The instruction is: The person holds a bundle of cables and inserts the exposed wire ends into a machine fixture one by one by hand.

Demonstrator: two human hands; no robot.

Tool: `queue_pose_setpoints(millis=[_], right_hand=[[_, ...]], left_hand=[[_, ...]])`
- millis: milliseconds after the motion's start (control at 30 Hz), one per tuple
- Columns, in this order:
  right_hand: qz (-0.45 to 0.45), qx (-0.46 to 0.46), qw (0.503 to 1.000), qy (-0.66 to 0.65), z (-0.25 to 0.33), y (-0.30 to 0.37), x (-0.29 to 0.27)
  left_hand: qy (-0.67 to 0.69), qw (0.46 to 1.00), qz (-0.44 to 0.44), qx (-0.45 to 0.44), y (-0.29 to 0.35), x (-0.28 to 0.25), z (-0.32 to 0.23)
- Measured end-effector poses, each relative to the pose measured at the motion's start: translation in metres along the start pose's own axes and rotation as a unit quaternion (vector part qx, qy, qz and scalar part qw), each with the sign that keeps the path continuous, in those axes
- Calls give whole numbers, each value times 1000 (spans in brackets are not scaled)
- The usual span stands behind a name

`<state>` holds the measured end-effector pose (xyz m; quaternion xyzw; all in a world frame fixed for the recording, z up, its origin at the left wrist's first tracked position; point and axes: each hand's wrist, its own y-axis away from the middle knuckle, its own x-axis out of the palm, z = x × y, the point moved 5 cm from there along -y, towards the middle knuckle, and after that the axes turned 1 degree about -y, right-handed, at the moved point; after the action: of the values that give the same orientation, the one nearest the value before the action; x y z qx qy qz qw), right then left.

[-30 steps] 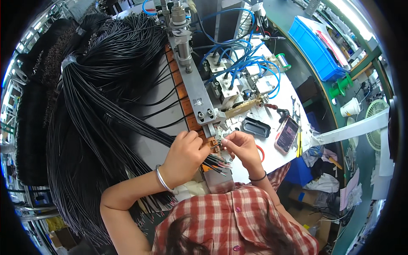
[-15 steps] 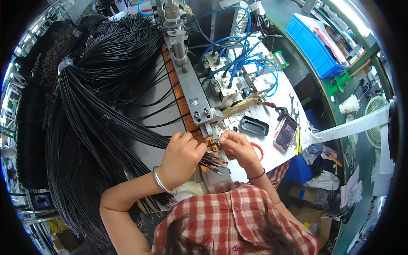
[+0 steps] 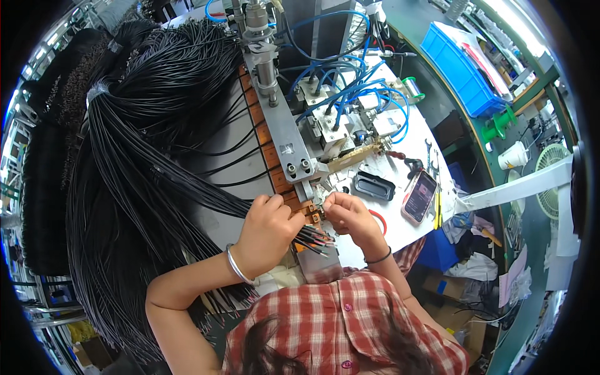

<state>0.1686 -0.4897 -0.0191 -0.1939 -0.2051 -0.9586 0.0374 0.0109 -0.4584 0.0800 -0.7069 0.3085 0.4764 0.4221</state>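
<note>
My left hand (image 3: pixel 269 226) is closed around a bunch of thin black cables (image 3: pixel 206 194), whose stripped ends (image 3: pixel 317 240) stick out on its right side. Close by, my right hand (image 3: pixel 351 219) is pinched, thumb against fingers, at the near end of a row of orange-brown fixture blocks (image 3: pixel 267 150). Whatever is between those fingertips is too small to make out. Several single black cables run from the left into the blocks. Just beyond both hands lies the grey metal bar (image 3: pixel 279 128) of a machine, with a small metal tip at its near end.
A large heap of black cables (image 3: pixel 169 69) fills the left side. Blue air tubes (image 3: pixel 369 94) loop over the machine's metal blocks. Right of my hands lie a black tray (image 3: pixel 374 185), a phone (image 3: pixel 419 197), a wrench and yellow-handled tools. A blue crate (image 3: pixel 462 69) stands farther right.
Both hands stay in nearly the same place, the left still around the cables. Only slight shifts show in the fingers and the cable ends.
</note>
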Motion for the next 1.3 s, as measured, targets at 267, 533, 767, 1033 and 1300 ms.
queue_pose_setpoints(millis=[267,533,767,1033,1300], right_hand=[[17,32,999,31,0,-2,-3],[-64,-139,975,161,17,13,11],[-79,-248,958,117,24,12,22],[-93,-158,983,11,13,11,12],[11,-97,995,-13,17,16,23]], left_hand=[[-2,1000,26,-11,1,-1,-1],[12,999,-18,-33,0,-3,0],[52,998,-10,-43,3,-6,3],[59,998,-33,-19,-4,-13,-1],[54,998,-32,-29,-3,-13,2]])
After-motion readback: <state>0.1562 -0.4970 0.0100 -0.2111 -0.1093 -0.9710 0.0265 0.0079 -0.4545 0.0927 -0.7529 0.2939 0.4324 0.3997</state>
